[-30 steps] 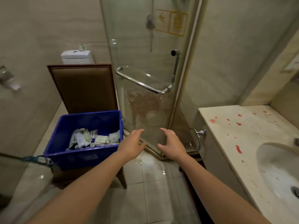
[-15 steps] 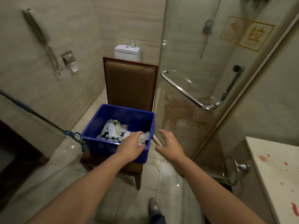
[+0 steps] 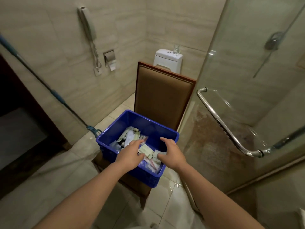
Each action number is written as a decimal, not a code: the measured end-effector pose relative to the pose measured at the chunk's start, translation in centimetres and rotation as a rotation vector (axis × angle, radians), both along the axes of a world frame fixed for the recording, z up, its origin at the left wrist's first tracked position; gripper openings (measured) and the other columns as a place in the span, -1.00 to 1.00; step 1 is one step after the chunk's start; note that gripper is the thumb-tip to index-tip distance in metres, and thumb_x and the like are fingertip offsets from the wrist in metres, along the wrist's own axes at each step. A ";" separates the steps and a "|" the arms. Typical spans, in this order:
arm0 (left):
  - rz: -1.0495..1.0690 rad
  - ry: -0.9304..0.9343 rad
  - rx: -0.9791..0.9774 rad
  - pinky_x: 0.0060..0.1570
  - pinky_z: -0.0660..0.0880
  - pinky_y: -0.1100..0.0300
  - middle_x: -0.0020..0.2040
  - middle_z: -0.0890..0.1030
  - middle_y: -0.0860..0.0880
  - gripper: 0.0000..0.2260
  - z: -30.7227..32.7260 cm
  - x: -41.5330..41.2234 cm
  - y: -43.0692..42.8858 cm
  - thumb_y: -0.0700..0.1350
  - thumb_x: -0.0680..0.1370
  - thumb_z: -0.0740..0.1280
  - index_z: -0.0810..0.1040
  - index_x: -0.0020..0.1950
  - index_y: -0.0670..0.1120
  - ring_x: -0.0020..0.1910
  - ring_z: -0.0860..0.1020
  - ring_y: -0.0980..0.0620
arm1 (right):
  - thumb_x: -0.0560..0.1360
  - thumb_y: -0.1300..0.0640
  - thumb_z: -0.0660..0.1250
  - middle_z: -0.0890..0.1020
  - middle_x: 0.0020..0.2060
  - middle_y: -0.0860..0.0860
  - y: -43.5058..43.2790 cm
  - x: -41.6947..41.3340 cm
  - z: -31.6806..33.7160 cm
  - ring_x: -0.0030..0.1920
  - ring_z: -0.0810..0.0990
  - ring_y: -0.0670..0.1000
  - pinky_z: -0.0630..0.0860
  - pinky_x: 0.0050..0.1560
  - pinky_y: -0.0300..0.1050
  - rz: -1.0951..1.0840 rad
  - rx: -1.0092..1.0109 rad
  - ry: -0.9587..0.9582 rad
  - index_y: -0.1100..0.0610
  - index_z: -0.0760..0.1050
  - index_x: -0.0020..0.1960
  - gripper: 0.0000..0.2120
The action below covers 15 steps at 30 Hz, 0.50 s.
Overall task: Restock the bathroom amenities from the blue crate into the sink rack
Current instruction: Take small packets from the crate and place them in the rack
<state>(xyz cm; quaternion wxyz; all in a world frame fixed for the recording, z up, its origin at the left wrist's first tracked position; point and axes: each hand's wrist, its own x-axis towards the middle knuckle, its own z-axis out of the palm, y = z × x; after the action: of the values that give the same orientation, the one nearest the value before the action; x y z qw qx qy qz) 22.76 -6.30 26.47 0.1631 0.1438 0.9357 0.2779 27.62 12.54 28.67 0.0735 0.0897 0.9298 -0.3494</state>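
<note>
Left hand (image 3: 130, 152) first: you've got it out over the blue crate (image 3: 148, 124), palm down, fingers loosely spread, gripping nothing. Its fingertips sit right above the heap of amenity packets (image 3: 132, 138). Whether they actually touch the top ones, I honestly can't tell from this angle.

Your right hand (image 3: 172, 153) is just beside it, also over the crate, with thumb and fingers arched apart, and it's holding nothing either.

The packets are piled under and beyond your left fingertips, and they spread across the gap between your two hands. A cream sachet (image 3: 146, 149) lies right in that gap, and a few more packets are tucked below your right thumb toward the crate's near corner. The crate's near rim runs under both your wrists.

The crate itself rests on the seat of a brown chair (image 3: 163, 96), and the chair's padded back rises just past your fingertips. Further out past that is the toilet (image 3: 168, 60). Well off to the right of your right hand is the shower door handle (image 3: 219, 121). Out left of your left hand a mop handle (image 3: 41, 81) leans on the wall, with its lower end near the crate's left corner.
</note>
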 end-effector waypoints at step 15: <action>0.118 -0.097 -0.047 0.14 0.52 0.06 0.46 0.34 0.07 -0.48 -3.7 -4.1 1.1 0.02 0.59 0.30 0.20 0.51 0.09 0.24 0.49 0.02 | 0.48 0.06 0.40 0.31 0.46 -0.03 2.5 -6.2 -3.2 0.40 0.35 -0.02 0.41 0.36 -0.04 0.108 -0.020 -0.137 0.00 0.18 0.54 -0.30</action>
<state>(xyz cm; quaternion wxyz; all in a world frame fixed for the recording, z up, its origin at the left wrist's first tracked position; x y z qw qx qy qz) 18.68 -5.25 22.72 0.1949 0.0707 0.9398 0.2717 21.42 15.02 25.47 0.1567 0.0623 0.9224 -0.3475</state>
